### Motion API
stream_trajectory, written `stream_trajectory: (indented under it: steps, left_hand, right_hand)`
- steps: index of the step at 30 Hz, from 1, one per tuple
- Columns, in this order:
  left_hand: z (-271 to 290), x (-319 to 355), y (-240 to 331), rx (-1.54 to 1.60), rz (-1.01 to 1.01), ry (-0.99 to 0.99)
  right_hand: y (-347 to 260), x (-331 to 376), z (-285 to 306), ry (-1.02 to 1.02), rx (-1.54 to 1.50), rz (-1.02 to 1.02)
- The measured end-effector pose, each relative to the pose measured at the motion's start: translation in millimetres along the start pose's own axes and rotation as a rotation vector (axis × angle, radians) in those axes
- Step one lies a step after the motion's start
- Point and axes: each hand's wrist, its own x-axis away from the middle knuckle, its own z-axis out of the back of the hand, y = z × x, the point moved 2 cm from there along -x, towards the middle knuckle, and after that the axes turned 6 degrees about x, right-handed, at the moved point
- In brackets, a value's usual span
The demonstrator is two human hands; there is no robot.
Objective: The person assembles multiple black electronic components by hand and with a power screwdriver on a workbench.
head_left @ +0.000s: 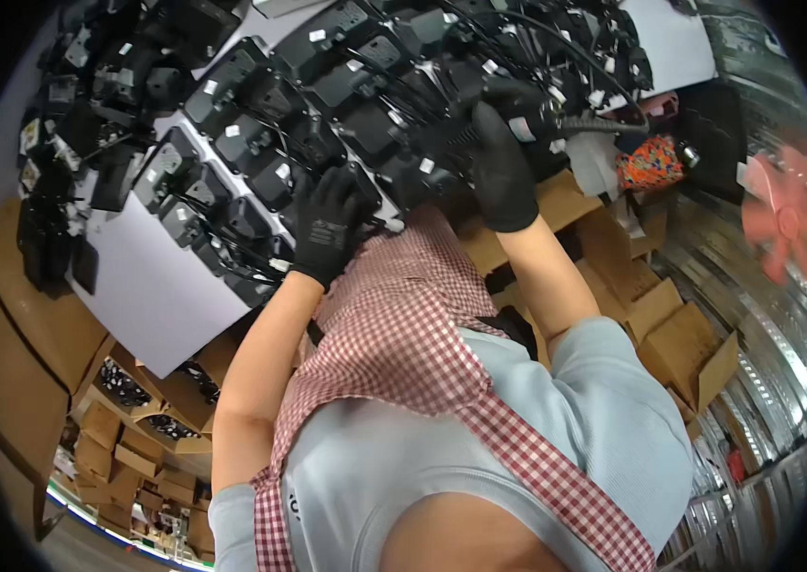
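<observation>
Both my hands wear black gloves. My right hand [504, 176] is closed around a black corded tool [529, 127] that looks like an electric screwdriver, lying sideways with a pale label; its tip is hard to make out against the dark parts. My left hand [327, 224] is at the table's near edge, fingers stretched forward and slightly apart over a black plastic housing [313, 143]. Whether its fingertips press on that housing is unclear. Rows of similar black housings [232, 71] with wires and small white connectors cover the table around both hands.
The white table [160, 286] shows at the left corner. The tool's black cord [604, 124] loops on the right. Also on the right are an orange patterned bundle [651, 162], a pink fan [785, 219] and open cardboard boxes [680, 334]. More cartons [31, 296] stand left.
</observation>
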Motion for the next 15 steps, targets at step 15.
stream_trajectory:
  steps: [15]
  left_hand:
    - [78.2, -85.9, -152.6, 0.020, 0.278, 0.631]
  right_hand:
    - [59.2, 60.4, -121.0, 0.062, -0.182, -0.630]
